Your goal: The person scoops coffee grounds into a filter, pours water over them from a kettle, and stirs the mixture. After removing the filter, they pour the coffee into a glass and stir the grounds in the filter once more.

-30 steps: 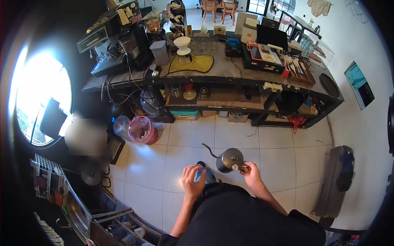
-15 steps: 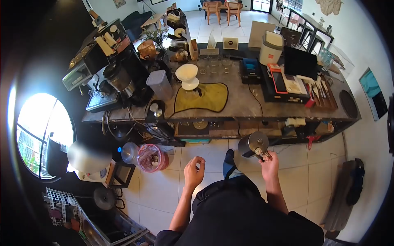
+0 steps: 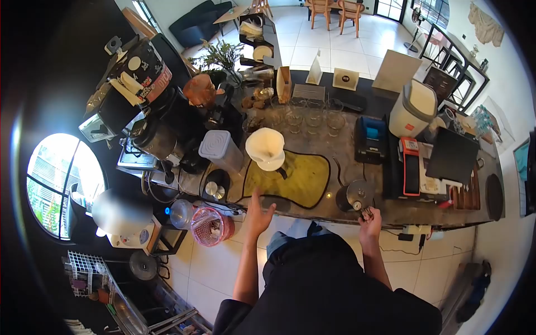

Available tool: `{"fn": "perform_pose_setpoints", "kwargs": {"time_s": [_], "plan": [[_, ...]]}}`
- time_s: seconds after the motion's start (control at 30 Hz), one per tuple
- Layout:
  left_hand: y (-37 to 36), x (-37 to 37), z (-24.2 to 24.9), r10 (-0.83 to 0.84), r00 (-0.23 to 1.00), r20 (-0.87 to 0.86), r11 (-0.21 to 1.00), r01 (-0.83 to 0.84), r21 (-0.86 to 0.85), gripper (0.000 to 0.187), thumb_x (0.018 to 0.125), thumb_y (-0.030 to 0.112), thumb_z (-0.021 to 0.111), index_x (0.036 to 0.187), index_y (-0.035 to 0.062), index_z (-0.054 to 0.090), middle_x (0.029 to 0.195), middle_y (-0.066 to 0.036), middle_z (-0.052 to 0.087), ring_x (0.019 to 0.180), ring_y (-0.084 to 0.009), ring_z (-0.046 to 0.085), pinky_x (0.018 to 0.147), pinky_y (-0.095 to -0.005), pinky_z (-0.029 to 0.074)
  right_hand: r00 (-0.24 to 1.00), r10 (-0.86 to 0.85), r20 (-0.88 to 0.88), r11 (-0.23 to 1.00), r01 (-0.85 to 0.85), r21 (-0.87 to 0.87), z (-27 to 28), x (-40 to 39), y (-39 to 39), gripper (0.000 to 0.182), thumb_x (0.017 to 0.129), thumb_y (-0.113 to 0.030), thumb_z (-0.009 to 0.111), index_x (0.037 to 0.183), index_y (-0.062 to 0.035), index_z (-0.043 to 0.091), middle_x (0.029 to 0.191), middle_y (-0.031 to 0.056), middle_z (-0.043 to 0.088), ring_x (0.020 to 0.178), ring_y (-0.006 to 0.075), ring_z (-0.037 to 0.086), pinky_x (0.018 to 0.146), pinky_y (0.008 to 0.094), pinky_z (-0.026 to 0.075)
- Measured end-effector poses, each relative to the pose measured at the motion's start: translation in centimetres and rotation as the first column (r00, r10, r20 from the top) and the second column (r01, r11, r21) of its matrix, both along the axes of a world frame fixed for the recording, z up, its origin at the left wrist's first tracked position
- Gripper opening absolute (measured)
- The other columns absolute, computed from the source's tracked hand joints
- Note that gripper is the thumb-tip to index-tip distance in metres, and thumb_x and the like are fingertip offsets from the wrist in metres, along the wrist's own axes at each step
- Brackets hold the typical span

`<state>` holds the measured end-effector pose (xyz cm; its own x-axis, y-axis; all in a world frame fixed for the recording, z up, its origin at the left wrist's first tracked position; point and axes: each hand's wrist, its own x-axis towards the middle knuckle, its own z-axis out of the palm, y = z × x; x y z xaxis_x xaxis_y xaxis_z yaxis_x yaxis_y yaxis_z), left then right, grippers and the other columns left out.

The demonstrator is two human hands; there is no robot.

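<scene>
My right hand [image 3: 369, 223] is wrapped round the handle of a dark metal gooseneck kettle [image 3: 357, 194], which is over the counter's front edge with its thin spout toward the left. Fingers apart and holding nothing, my left hand [image 3: 258, 216] is at the near edge of a yellow-green mat [image 3: 304, 181] with a black border. A white dripper [image 3: 264, 147] with a filter in it stands at the mat's back left corner. Left of it is a lidded translucent container [image 3: 221, 149]. Whether the kettle's base touches the counter cannot be made out.
Several clear glasses [image 3: 314, 118] stand behind the mat. A card printer [image 3: 371, 139], a white bin [image 3: 413, 109] and a dark screen [image 3: 453, 156] are on the right. A coffee grinder [image 3: 152, 137] is on the left, and a pink basket [image 3: 213, 226] sits on the floor.
The counter now appears nearer. My right hand has brought the kettle from in front of the counter to above its edge. My left hand has reached forward to the mat, its fingers opening.
</scene>
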<state>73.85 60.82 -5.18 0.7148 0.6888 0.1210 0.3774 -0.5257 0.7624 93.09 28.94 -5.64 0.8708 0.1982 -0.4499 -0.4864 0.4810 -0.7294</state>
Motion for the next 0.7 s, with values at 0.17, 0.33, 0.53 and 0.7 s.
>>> {"fn": "perform_pose_setpoints", "kwargs": {"time_s": [0.17, 0.33, 0.53, 0.7], "plan": [[6.6, 4.9, -1.2, -0.047, 0.999, 0.018, 0.997, 0.046, 0.062, 0.09, 0.081, 0.013, 0.08, 0.154, -0.0001, 0.029, 0.146, -0.029, 0.049, 0.137, -0.0448, 0.048, 0.114, -0.0474, 0.038, 1.0, -0.025, 0.016, 1.0, 0.025, 0.011, -0.4, 0.5, 2.1, 0.017, 0.094, -0.029, 0.062, 0.085, -0.0184, 0.051, 0.072, -0.0061, 0.046, 0.073, 0.0083, 0.046, 0.078, 0.0333, 0.034], [8.9, 8.1, -0.8, -0.161, 0.986, 0.051, 0.987, 0.162, -0.015, 0.084, 0.07, 0.014, 0.089, 0.142, 0.0008, 0.047, 0.138, -0.024, 0.057, 0.128, -0.0413, 0.055, 0.11, -0.0467, 0.042, 0.99, -0.143, 0.001, 0.986, 0.143, -0.087, -0.6, 0.3, 3.7, 0.017, 0.096, -0.03, 0.061, 0.086, -0.0204, 0.05, 0.073, -0.0064, 0.046, 0.074, 0.0079, 0.045, 0.079, 0.0351, 0.033], [9.5, 10.1, 0.8, -0.251, 0.943, 0.218, 0.946, 0.286, -0.151, 0.058, 0.066, 0.019, 0.094, 0.114, 0.0012, 0.069, 0.121, -0.016, 0.069, 0.116, -0.0341, 0.064, 0.102, -0.045, 0.048, 0.982, -0.185, 0.032, 0.982, 0.186, -0.029, -1.5, 0.5, 5.0, 0.016, 0.096, -0.03, 0.06, 0.088, -0.021, 0.05, 0.074, -0.0065, 0.045, 0.073, 0.0081, 0.044, 0.076, 0.0357, 0.033], [9.2, 10.3, -1.2, -0.277, 0.916, 0.289, 0.944, 0.316, -0.098, 0.064, 0.066, 0.02, 0.095, 0.12, 0.002, 0.065, 0.115, -0.017, 0.071, 0.108, -0.036, 0.069, 0.092, -0.0439, 0.053, 0.965, -0.257, 0.046, 0.962, 0.26, -0.088, -1.3, 0.5, 5.9, 0.017, 0.096, -0.031, 0.059, 0.087, -0.0212, 0.05, 0.076, -0.0069, 0.045, 0.074, 0.0084, 0.043, 0.077, 0.0363, 0.033]]}}
